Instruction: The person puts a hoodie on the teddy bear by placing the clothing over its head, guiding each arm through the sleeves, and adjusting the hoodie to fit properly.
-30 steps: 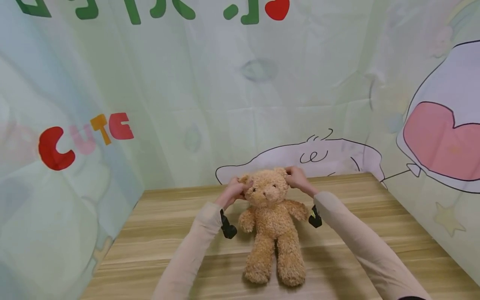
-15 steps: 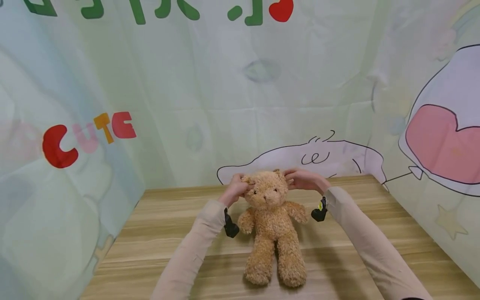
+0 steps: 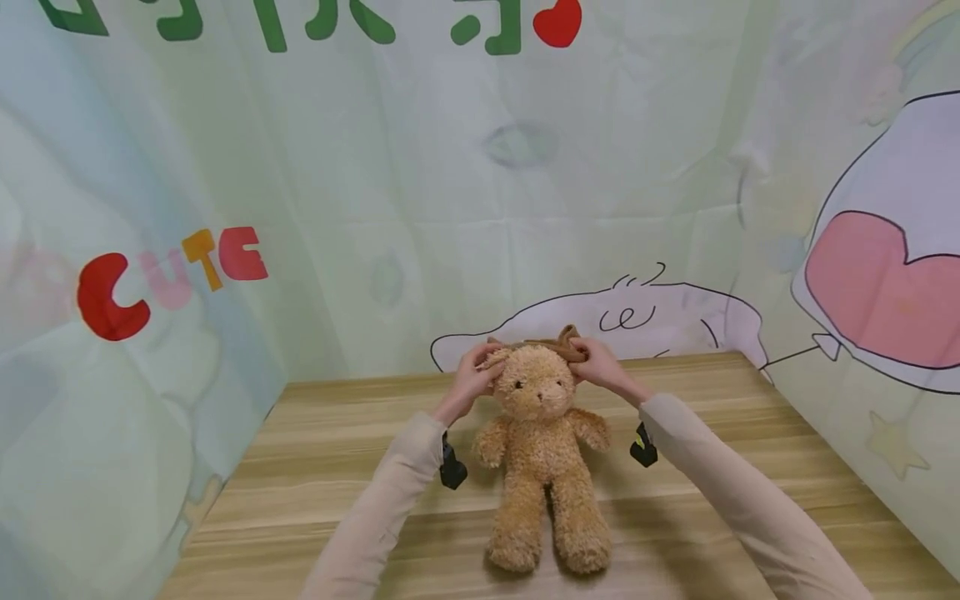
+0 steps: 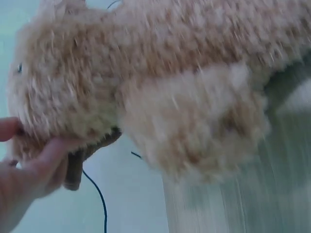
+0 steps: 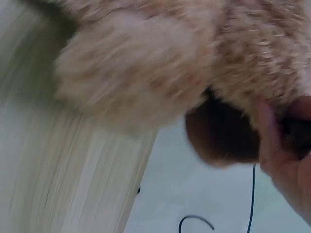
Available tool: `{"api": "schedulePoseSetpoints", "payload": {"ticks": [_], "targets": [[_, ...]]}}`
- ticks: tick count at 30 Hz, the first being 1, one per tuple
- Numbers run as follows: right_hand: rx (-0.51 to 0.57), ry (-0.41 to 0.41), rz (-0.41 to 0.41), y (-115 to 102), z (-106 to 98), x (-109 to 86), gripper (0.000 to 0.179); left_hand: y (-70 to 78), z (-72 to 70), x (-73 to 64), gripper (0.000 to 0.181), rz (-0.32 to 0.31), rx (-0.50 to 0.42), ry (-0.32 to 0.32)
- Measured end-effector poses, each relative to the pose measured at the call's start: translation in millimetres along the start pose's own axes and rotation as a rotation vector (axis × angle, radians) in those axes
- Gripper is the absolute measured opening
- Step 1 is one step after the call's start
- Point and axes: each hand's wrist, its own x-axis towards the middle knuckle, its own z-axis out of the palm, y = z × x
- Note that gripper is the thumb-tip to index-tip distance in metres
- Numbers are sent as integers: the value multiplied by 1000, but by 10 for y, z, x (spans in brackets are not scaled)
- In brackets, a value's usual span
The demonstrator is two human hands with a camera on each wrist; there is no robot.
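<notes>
A curly tan teddy bear (image 3: 546,450) is propped up, facing me, near the table's back edge. A brown fabric piece (image 3: 567,335) shows along the top of its head, with a raised loop at the right; its full shape is hidden. My left hand (image 3: 474,375) pinches the bear's ear at the left side of the head. In the left wrist view a brown strip (image 4: 74,170) hangs below those fingers. At the head's right side my right hand (image 3: 600,363) grips the brown fabric, whose dark, rounded part (image 5: 218,131) hangs behind the head in the right wrist view.
The wood-grain table (image 3: 337,450) ends just behind the bear. A pale printed curtain (image 3: 375,167) surrounds it at the back and both sides. Small black wrist cameras (image 3: 452,467) hang under both wrists, close to the bear's arms.
My right hand has moved from the bear's ear out to the right, then back in to the head. More brown fabric now shows above the head. The left hand stays at the left ear.
</notes>
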Motion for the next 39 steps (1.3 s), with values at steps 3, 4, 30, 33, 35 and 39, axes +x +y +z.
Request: {"api": "schedulePoseSetpoints", "payload": {"ticks": [3, 4, 30, 33, 35, 39], "targets": [[28, 22, -46, 20, -3, -70, 6, -54, -25, 8, 32, 13, -47, -8], [45, 20, -55, 30, -2, -86, 4, -75, -25, 12, 31, 32, -41, 9], [-257, 29, -166, -12, 85, -210, 39, -108, 67, -152, 24, 408, 493, 20], [-228, 26, -154, -31, 112, -223, 35, -88, 76, -162, 14, 382, 527, -12], [-209, 18, -146, -48, 137, -223, 29, -99, 106, -147, 15, 410, 576, 6], [-310, 52, -247, -44, 215, -240, 30, -171, 186, -128, 33, 511, 678, 98]]}}
